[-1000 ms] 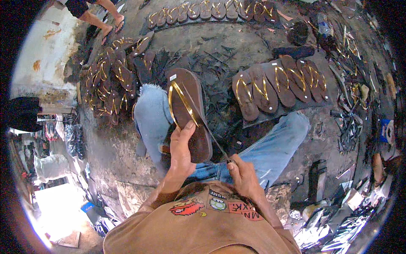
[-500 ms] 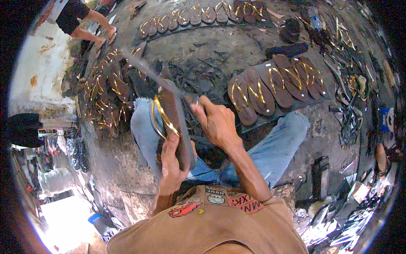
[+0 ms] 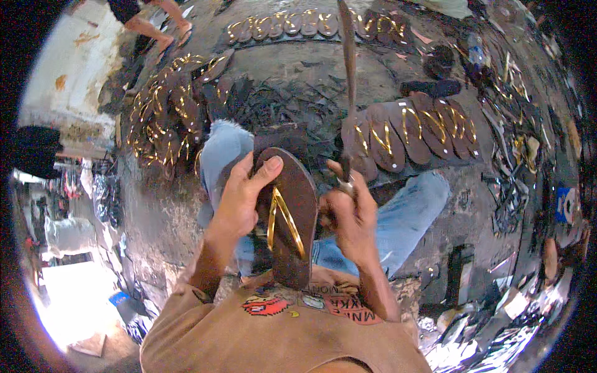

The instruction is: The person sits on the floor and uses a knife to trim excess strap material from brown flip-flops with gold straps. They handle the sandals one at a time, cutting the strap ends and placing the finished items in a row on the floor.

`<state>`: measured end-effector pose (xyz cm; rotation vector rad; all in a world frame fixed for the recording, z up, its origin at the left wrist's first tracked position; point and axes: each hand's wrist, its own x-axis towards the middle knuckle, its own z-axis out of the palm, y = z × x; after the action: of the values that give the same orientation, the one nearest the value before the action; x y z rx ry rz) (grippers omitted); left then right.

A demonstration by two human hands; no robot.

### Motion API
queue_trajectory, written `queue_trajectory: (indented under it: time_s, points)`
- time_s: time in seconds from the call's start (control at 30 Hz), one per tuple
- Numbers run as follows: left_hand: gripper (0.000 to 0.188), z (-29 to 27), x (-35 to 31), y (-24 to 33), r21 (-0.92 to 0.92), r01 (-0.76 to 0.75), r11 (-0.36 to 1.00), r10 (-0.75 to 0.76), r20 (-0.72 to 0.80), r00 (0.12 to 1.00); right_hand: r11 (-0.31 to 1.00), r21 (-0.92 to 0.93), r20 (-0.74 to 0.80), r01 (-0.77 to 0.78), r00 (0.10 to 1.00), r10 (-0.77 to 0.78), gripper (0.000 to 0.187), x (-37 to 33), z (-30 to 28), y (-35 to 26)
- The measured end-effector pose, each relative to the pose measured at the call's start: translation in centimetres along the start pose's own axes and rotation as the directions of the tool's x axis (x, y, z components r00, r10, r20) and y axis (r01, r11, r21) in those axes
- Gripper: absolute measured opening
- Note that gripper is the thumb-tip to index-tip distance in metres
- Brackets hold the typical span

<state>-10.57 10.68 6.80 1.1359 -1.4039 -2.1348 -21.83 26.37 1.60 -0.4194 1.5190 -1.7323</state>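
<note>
Head view: left hand (image 3: pixel 239 202) still grips sandal (image 3: pixel 291 217), right hand (image 3: pixel 348 214) (fingers clenched) has raised knife (image 3: pixel 347 81).

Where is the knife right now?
In the head view, the knife sticks up from the right hand, just right of the sandal the left hand holds.

Blue package with a white patch (image 3: pixel 567 205) lies at the far right among scraps; small blue box (image 3: pixel 120 299) sits lower left on the floor.
</note>
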Motion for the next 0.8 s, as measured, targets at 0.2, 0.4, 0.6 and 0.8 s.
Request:
queue_trajectory:
  time_s: [0.2,0.4,0.6,0.8]
  points:
    - [0.036,-3.1,-1.6,-1.2,-0.206,0.229,0.951,-0.220,0.067,0.973,0.780,-0.604,0.286,0.166,0.958,0.018,0.045,-10.0,-8.0,6.4]
    - [0.035,-3.8,-1.5,-1.7,-0.001,0.309,0.951,-0.307,0.106,0.946,0.732,-0.681,0.263,0.006,0.935,0.237,0.035,-10.2,-8.9,5.1]
    - [0.040,-4.2,0.5,-0.5,0.374,0.273,0.886,-0.355,0.170,0.919,0.669,-0.724,0.410,0.170,0.885,0.219,0.036,1.2,-4.9,3.3]
    - [0.042,-4.2,1.5,-0.5,0.368,0.282,0.886,-0.366,0.183,0.913,0.724,-0.634,0.586,0.271,0.780,0.221,0.039,8.3,-2.3,-0.6]
